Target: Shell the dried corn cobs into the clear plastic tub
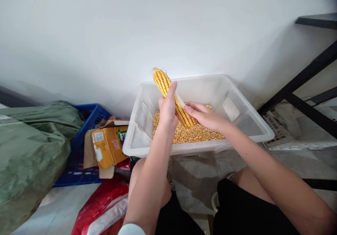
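Observation:
An ear of corn (161, 80) is tilted over a translucent white plastic bin (252, 122), its top leaning up and to the left. My left hand (167, 106) is wrapped around the middle of the ear, thumb pointing up along it. A pale strip without kernels runs down the ear's right side. On that side, toward the lower end, the thumb and fingers of my right hand (204, 116) grip the ear. Loose yellow kernels (195, 135) cover the floor of the bin beneath both hands.
Left of the bin, a torn orange cardboard box (106, 150) rests by a blue plastic crate (91, 122). A green sack (31, 158) and a red bag (102, 203) lie nearby. A black metal frame (300, 79) stands at right. Behind the bin rises a white wall (105, 35).

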A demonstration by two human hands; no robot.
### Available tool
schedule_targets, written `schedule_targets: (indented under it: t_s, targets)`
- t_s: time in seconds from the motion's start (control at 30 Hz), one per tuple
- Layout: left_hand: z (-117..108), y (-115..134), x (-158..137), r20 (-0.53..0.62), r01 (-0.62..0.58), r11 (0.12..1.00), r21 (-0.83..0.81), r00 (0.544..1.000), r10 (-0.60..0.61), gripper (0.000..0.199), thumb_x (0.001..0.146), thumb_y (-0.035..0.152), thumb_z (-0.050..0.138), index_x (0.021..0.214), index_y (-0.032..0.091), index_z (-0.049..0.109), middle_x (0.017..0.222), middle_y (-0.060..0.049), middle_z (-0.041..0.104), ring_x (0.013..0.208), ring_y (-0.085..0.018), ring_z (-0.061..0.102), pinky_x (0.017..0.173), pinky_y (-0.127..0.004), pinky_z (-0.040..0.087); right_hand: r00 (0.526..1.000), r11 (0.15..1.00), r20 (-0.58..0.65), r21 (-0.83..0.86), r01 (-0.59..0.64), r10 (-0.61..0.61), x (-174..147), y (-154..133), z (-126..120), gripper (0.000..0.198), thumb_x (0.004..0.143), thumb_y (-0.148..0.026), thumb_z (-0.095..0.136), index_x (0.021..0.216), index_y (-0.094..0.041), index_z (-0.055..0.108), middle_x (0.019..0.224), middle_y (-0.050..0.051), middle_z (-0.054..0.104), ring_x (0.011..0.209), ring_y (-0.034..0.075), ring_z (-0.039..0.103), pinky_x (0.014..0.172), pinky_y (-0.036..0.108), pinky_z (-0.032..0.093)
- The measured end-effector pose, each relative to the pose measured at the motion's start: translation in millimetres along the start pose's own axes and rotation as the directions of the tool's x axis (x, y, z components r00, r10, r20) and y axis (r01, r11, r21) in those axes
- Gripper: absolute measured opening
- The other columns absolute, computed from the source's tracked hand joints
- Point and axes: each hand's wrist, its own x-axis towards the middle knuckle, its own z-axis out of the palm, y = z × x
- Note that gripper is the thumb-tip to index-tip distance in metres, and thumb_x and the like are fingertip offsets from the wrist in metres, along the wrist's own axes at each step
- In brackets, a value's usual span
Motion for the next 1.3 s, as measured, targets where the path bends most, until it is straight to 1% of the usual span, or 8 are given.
schedule_targets:
  t_s: [0.1, 0.2, 0.4, 0.53, 0.9, 1.1, 1.17, 1.3]
  targets:
    - [3.2, -7.5, -4.9, 0.006, -0.118, 0.993, 0.006, 0.993, 0.118, 0.045, 0.065, 0.049, 0.083, 0.088, 0.019, 0.059, 0.077, 0.000, 0.048, 0.068, -0.013, 0.048, 0.061, -0.029, 0.041, 0.990, 0.996, -0.136, -0.081, 0.021, -0.031, -0.1, -2.2, 9.8, 0.054, 0.093, -0.069, 0.038, 0.100, -0.024, 0.069, 0.096, 0.005, 0.072, 0.088, 0.021, 0.064, 0.070, 0.031, 0.046]
    - [11.5, -16.2, -18.1, -0.063, -0.230, 0.972, 0.056, 0.970, 0.233, 0.044, 0.070, 0.051, 0.080, 0.090, 0.021, 0.054, 0.083, 0.000, 0.051, 0.073, -0.013, 0.050, 0.068, -0.029, 0.044, 0.955, 0.981, -0.287, -0.194, 0.014, -0.070, 2.1, -5.9, 17.2, 0.065, 0.095, -0.071, 0.026, 0.078, -0.021, 0.065, 0.078, 0.006, 0.070, 0.079, 0.022, 0.063, 0.067, 0.031, 0.042]
    - [29.5, -15.5, -46.3, 0.002, -0.359, 0.929, 0.085, 0.933, 0.360, 0.036, 0.078, 0.047, 0.074, 0.087, 0.021, 0.051, 0.081, 0.000, 0.053, 0.072, -0.013, 0.052, 0.067, -0.029, 0.045, 0.884, 0.956, -0.433, -0.288, 0.052, -0.178, 3.5, -12.8, 17.5, 0.066, 0.099, -0.064, 0.023, 0.067, -0.021, 0.061, 0.068, 0.007, 0.067, 0.065, 0.020, 0.060, 0.058, 0.031, 0.035]
    - [31.8, -11.0, -48.4, -0.002, -0.372, 0.921, 0.114, 0.927, 0.374, 0.031, 0.080, 0.043, 0.072, 0.082, 0.021, 0.052, 0.076, 0.000, 0.051, 0.068, -0.013, 0.050, 0.065, -0.029, 0.042, 0.859, 0.943, -0.456, -0.324, 0.083, -0.232, 3.0, -11.6, 16.7, 0.062, 0.101, -0.057, 0.026, 0.058, -0.021, 0.052, 0.059, 0.005, 0.060, 0.059, 0.018, 0.055, 0.055, 0.030, 0.031]
    - [30.5, -10.1, -48.6, 0.014, -0.309, 0.946, 0.102, 0.951, 0.309, 0.034, 0.080, 0.044, 0.072, 0.066, 0.020, 0.052, 0.064, 0.002, 0.042, 0.059, -0.012, 0.041, 0.057, -0.028, 0.035, 0.841, 0.963, -0.505, -0.262, 0.064, -0.193, 9.0, -2.2, 14.3, 0.053, 0.098, -0.043, 0.035, 0.049, -0.023, 0.040, 0.047, 0.000, 0.046, 0.050, 0.015, 0.046, 0.053, 0.030, 0.029]
    - [32.2, -7.2, -53.2, 0.041, -0.289, 0.951, 0.111, 0.957, 0.286, 0.039, 0.075, 0.050, 0.075, 0.067, 0.020, 0.053, 0.066, 0.000, 0.048, 0.062, -0.013, 0.046, 0.058, -0.029, 0.039, 0.755, 0.982, -0.637, -0.180, 0.050, -0.155, 17.6, 2.3, 7.8, 0.055, 0.097, -0.050, 0.037, 0.051, -0.022, 0.049, 0.049, 0.001, 0.051, 0.053, 0.016, 0.051, 0.057, 0.030, 0.035]
    - [32.0, -8.4, -48.9, 0.033, -0.293, 0.948, 0.128, 0.956, 0.291, 0.039, 0.074, 0.050, 0.077, 0.067, 0.019, 0.054, 0.066, 0.000, 0.049, 0.062, -0.013, 0.046, 0.058, -0.028, 0.039, 0.787, 0.988, -0.606, -0.150, 0.027, -0.114, 22.4, 6.3, 5.8, 0.056, 0.095, -0.055, 0.039, 0.051, -0.022, 0.049, 0.049, 0.001, 0.051, 0.053, 0.016, 0.051, 0.056, 0.030, 0.034]
    - [27.1, -14.4, -33.5, 0.013, -0.296, 0.943, 0.150, 0.955, 0.297, 0.039, 0.074, 0.054, 0.075, 0.074, 0.020, 0.056, 0.070, 0.000, 0.050, 0.064, -0.013, 0.047, 0.061, -0.028, 0.039, 0.893, 0.995, -0.443, 0.094, -0.041, 0.079, 30.0, 18.6, -2.0, 0.053, 0.091, -0.060, 0.046, 0.057, -0.021, 0.057, 0.054, 0.003, 0.058, 0.054, 0.017, 0.056, 0.057, 0.030, 0.039]
